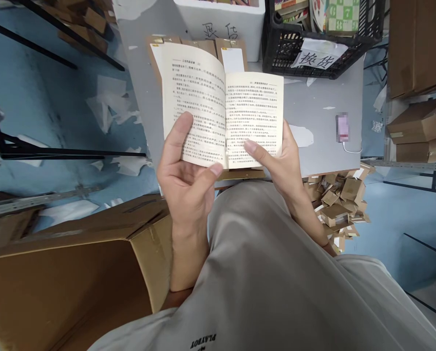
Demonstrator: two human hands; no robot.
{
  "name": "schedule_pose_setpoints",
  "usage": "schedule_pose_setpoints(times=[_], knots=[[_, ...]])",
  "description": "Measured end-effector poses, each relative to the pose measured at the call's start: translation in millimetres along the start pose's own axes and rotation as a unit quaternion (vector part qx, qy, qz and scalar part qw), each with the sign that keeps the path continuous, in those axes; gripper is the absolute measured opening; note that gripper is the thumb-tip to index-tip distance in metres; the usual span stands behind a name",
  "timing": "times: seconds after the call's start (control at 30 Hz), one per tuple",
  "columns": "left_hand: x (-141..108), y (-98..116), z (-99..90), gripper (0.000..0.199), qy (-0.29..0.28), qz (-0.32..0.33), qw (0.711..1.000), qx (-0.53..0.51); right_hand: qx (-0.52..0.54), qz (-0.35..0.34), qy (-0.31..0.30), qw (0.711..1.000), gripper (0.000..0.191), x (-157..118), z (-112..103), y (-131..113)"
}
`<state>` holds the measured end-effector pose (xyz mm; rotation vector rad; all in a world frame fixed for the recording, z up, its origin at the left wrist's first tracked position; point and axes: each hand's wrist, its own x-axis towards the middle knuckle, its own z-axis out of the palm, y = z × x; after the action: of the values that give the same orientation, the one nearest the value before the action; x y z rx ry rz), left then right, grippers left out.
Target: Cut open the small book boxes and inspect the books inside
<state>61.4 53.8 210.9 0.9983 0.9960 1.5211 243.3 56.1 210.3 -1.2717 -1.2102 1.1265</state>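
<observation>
An open book [254, 109] with printed pages is held up in front of me, over the near edge of the grey table. My left hand [188, 170] grips its left half, with the thumb at the bottom near the spine and a finger over the left page. On the right, my right hand [276, 156] holds the other half, its thumb lying on the right page and its other fingers hidden behind the book. Behind the book, cardboard packages [206, 47] with white labels lie on the table.
A white foam box [221, 29] and a black crate [283, 48] of books stand at the table's far side. A pink device [343, 127] lies right. A large open carton [141, 253] is at lower left; small boxes [336, 214] are piled right.
</observation>
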Motion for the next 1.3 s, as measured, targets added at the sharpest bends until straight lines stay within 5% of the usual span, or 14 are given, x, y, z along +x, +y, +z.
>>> schedule_pose_setpoints(times=[0.23,0.4,0.47,0.67,1.3], knots=[[-2.6,4.0,4.4,0.075,-0.004,-0.015,1.000,-0.025,0.009,0.022,-0.016,1.000,0.075,3.8,-2.8,13.5],[-5.1,-1.0,5.0,0.072,0.037,0.002,0.999,-0.007,-0.078,-0.021,0.041,0.996,0.079,-2.1,-4.3,9.7],[-5.3,-4.2,3.2,0.072,0.045,0.012,0.999,0.012,-0.115,-0.053,0.047,0.991,0.063,-7.5,-7.2,-2.0],[-6.1,-6.4,0.6,0.073,0.052,0.040,0.997,0.044,-0.164,-0.085,-0.067,0.981,0.010,-16.1,-6.2,-30.1],[-6.6,0.4,10.0,0.075,0.035,0.014,0.999,0.007,-0.084,-0.103,-0.043,0.990,0.012,-11.3,8.5,-36.9]])
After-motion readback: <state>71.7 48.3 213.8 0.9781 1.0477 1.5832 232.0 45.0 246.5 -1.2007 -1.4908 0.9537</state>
